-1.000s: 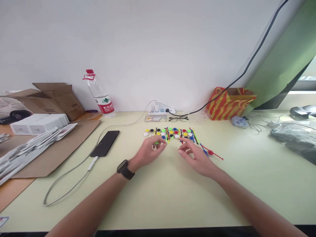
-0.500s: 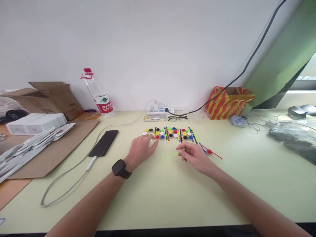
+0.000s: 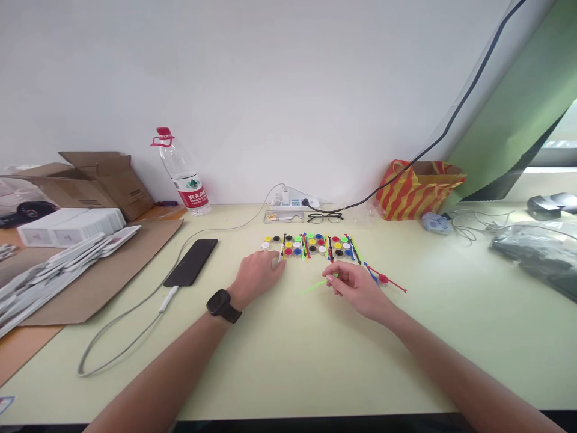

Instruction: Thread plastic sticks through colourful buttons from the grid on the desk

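My right hand (image 3: 354,288) pinches a thin bright green plastic stick (image 3: 314,287) between thumb and fingertips; it points left, just above the table. My left hand (image 3: 256,275), with a black watch (image 3: 223,305) on its wrist, is closed at the near left side of the rows of small round discs. Its fingertips are partly hidden, with something pale between thumb and forefinger. The discs, such as a red disc (image 3: 288,252) and a black disc (image 3: 339,253), lie in groups with coloured sticks (image 3: 330,246) between them. Beside my right hand lies a red stick (image 3: 396,287) with a red disc (image 3: 383,279).
Eyeglasses (image 3: 325,218), a small clear case (image 3: 283,217) and a power strip (image 3: 293,198) lie along the wall. On the left are a cabled phone (image 3: 192,263), a water bottle (image 3: 192,189) and cardboard (image 3: 97,282). A striped bag (image 3: 412,192) stands at back right.
The green stick now reaches further out to the left from my right hand. My left hand has drawn back slightly from the discs toward me.
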Demonstrator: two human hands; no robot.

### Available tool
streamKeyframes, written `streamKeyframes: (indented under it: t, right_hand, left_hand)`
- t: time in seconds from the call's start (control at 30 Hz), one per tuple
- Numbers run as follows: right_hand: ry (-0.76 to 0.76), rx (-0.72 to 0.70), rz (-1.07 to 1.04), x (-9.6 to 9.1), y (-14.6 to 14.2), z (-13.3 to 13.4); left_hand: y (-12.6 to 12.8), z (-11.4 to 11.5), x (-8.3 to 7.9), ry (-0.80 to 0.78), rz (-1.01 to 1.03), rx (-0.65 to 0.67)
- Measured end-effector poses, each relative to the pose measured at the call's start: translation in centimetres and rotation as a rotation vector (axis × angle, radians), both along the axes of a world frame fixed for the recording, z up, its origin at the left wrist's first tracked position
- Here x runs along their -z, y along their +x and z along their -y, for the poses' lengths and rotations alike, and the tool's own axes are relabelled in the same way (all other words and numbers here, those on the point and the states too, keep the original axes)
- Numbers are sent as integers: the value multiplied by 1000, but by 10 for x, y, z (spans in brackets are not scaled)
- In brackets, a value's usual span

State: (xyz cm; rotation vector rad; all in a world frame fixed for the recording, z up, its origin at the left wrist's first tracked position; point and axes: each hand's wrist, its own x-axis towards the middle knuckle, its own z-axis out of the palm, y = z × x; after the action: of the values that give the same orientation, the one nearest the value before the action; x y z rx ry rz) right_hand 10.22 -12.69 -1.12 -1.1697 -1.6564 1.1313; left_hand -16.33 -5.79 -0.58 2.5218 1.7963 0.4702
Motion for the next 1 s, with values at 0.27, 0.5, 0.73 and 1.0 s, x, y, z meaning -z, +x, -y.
streamKeyframes:
  t: [0.27,0.5,0.73,1.0]
  right_hand:
    - [2,-3,0,-2,0,1]
    - [1,-14,14,-3,1,1]
    - [10,-12,23,-3,2,1]
    - [21,-13,42,1,2,0]
  left_hand:
    - [-6,-3,-3,13,-39,5]
    - [-17,-7,-6,-43,-77,93]
    - [-18,-8,-8,-86,-107,106]
    - [-16,-11,-4,-50,-105,50]
